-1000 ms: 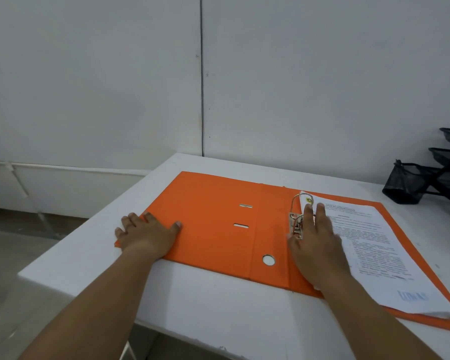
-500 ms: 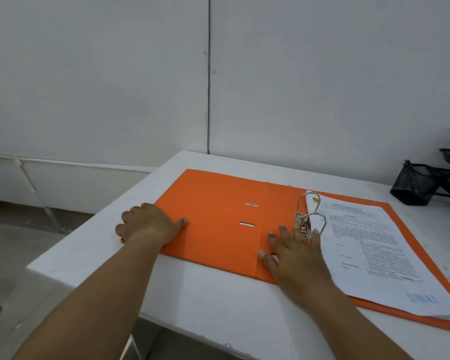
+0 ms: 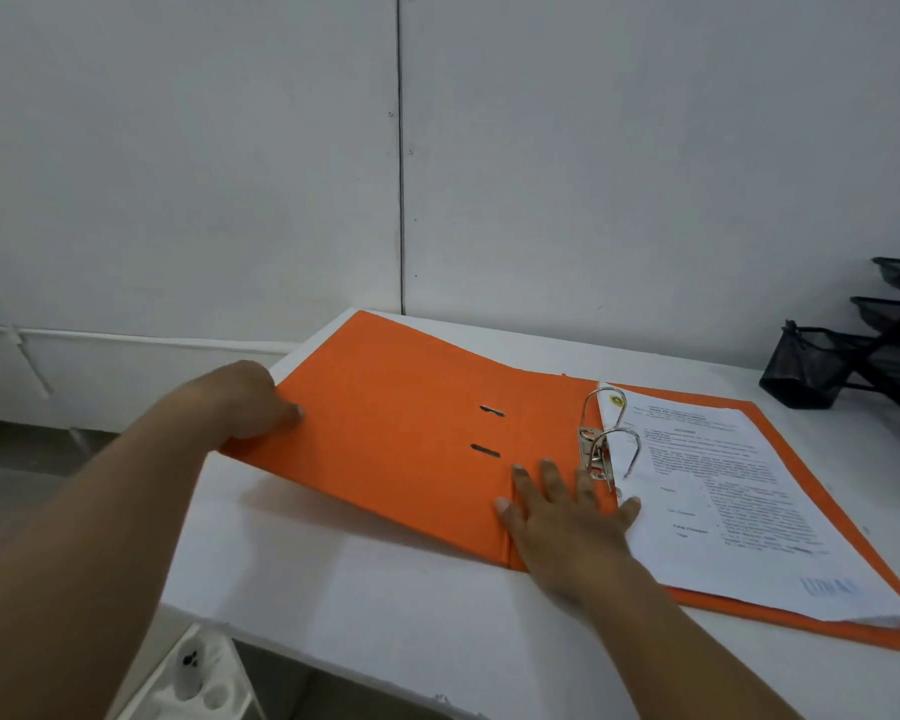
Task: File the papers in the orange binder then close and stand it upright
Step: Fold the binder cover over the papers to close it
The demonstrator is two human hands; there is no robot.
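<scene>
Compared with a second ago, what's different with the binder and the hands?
The left hand has gripped the front cover and begun lifting it. The right hand slid off the ring clip onto the spine. The papers stay on the rings.

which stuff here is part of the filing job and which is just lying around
Part of the job:
orange binder
papers on its rings
left hand gripping the cover edge
right hand flat by the spine

Lying about:
black mesh desk organizer
white tray below the table
</scene>
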